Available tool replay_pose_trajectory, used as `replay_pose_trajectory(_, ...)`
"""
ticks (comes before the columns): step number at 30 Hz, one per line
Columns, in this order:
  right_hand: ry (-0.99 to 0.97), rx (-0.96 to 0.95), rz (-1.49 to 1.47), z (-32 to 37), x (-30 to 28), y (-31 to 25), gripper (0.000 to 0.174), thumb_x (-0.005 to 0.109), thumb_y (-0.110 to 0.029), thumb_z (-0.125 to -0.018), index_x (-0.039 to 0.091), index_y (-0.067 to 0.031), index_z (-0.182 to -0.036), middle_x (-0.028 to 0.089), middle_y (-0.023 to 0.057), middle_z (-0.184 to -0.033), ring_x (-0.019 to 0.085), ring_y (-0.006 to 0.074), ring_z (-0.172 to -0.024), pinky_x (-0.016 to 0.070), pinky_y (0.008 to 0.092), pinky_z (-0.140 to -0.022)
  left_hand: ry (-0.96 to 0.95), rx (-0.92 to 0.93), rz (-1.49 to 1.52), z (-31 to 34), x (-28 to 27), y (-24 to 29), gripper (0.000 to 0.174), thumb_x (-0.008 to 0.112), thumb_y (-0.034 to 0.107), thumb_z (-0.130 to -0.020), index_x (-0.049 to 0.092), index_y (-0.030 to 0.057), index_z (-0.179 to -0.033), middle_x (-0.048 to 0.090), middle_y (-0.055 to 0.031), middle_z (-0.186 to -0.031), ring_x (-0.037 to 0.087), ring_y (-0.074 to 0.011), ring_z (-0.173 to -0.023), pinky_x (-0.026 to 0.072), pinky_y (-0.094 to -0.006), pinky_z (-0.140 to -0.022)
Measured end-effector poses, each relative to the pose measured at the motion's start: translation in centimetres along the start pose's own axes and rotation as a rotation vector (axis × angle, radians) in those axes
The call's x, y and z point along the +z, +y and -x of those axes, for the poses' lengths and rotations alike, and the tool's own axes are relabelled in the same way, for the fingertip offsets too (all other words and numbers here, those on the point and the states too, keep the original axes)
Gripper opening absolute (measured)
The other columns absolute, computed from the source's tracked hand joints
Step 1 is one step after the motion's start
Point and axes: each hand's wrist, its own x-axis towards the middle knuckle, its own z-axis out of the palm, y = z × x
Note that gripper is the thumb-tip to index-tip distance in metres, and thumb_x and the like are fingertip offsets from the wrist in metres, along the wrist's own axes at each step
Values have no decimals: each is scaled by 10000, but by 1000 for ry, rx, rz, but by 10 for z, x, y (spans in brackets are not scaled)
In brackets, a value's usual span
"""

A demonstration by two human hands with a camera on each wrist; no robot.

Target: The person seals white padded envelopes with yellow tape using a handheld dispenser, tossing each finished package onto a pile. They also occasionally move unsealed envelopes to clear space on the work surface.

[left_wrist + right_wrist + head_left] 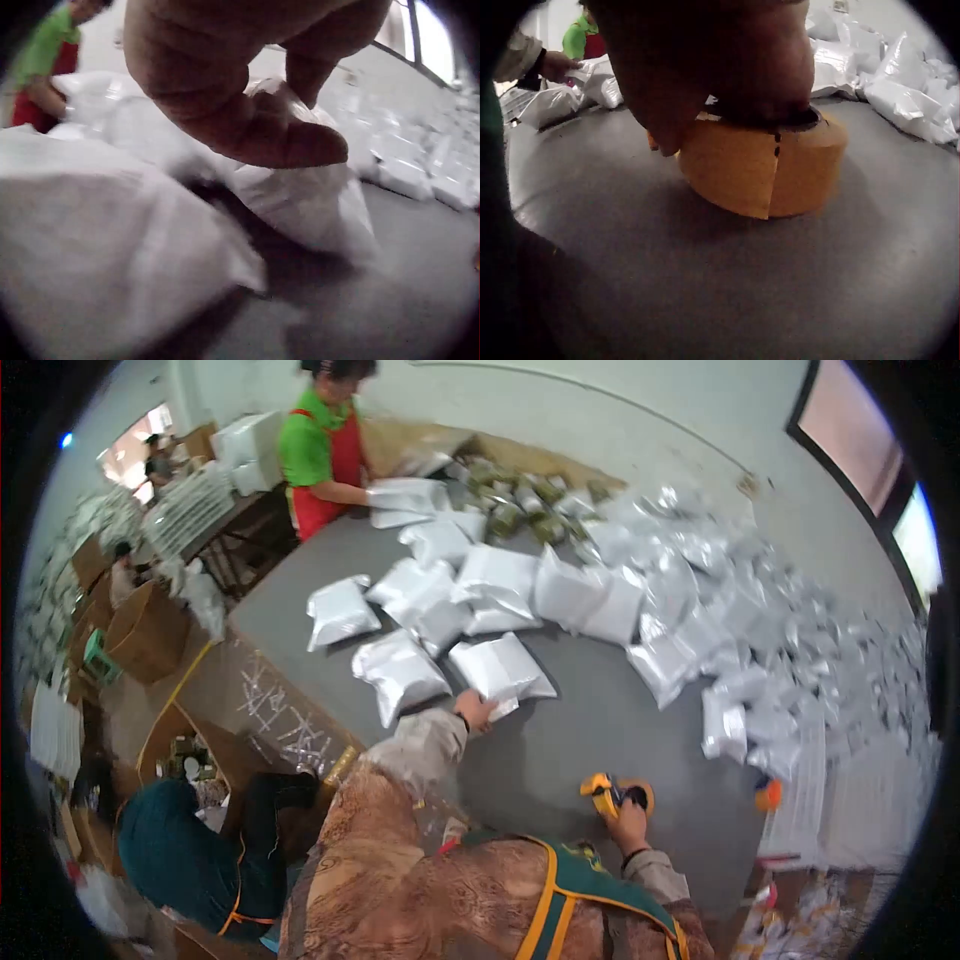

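White pouch is lying on the grey table, at about eleven o'clock from the tape roll, and the left hand is pinching its near corner between thumb and fingers. The right hand is gripping the tape roll, fingers curling into its core. Held by one corner only, the slick bag may be slipping free, or dragging the neighbouring pouch at nine o'clock toward the table edge.

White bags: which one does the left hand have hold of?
The bag closest to the wearer, right of its neighbour; the left hand pinches its near corner. The right hand holds tape, no bag.
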Motion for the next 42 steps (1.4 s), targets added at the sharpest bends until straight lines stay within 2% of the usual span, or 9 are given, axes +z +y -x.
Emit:
replay_pose_trajectory(5, 103, 61, -615, 44, -33, 2, 405, 631, -326, -840, 559, 29, -1021, 625, 188, -907, 597, 336, -823, 470, 391, -744, -1, -55, 804, 80, 167, -53, 327, 684, 96, -822, 504, -117, -994, 622, -172, -782, 662, -291, -601, 557, -343, -468)
replay_pose_trajectory(10, -145, 104, -1077, 80, -86, 0, 410, 632, -332, -852, 576, 32, -1031, 620, 116, -894, 571, 188, -802, 459, 325, -724, -809, -127, 227, 124, 175, -13, 314, 600, 312, -916, 594, 0, -881, 638, -100, -791, 618, -147, -643, 472, -255, -539)
replay_pose_trajectory(18, -414, -192, -707, 50, -117, -17, 491, 606, -426, -853, 593, 35, -1022, 636, 152, -865, 587, 206, -762, 467, 341, -690, -572, 76, 679, 172, 180, 44, 222, 567, 198, -935, 633, 4, -1022, 639, -32, -957, 609, -128, -859, 494, -257, -792)
replay_pose_trajectory(22, -501, -295, -589, 22, -123, -14, 483, 616, -448, -844, 615, 3, -1016, 641, 162, -841, 598, 236, -748, 469, 355, -690, -372, -113, 836, 176, 171, 37, 191, 555, 139, -924, 629, -18, -1003, 645, -59, -941, 613, -147, -822, 501, -270, -757)
replay_pose_trajectory(27, -459, -309, -285, -28, -171, 12, 550, 621, -525, -811, 641, -4, -988, 651, 189, -877, 625, 307, -794, 473, 391, -713, 8, 186, 1022, 129, 113, 5, 163, 562, 126, -887, 643, -9, -930, 662, -81, -843, 638, -187, -740, 513, -333, -649)
replay_pose_trajectory(30, -466, -157, 91, -63, -143, 47, 656, 577, -610, -788, 652, 10, -986, 649, 223, -932, 620, 366, -883, 467, 446, -778, 103, 335, 79, 28, 89, -113, 183, 574, 191, -857, 663, 38, -905, 677, -112, -809, 654, -231, -712, 515, -373, -627)
replay_pose_trajectory(33, -471, -210, 161, -93, -76, 61, 729, 581, -656, -756, 645, 22, -1014, 637, 260, -995, 618, 399, -925, 476, 467, -804, 37, 352, -1193, 44, 143, -61, 253, 517, 233, -836, 700, 96, -944, 681, -136, -932, 654, -319, -885, 526, -417, -731)
replay_pose_trajectory(36, -463, -46, 162, -89, -72, 25, 747, 610, -653, -736, 658, 46, -994, 638, 278, -996, 612, 417, -967, 481, 452, -828, 122, -53, -581, 27, 178, -61, 305, 540, 274, -864, 690, 34, -978, 657, -198, -1016, 624, -368, -974, 507, -443, -837)
replay_pose_trajectory(42, -420, 101, 90, -72, -82, 25, 758, 673, -616, -698, 639, 69, -1021, 628, 286, -1033, 600, 426, -996, 477, 454, -846, 559, -138, -114, 53, 156, -44, 167, 586, 116, -807, 623, -16, -903, 622, -234, -1034, 604, -416, -955, 492, -453, -821)
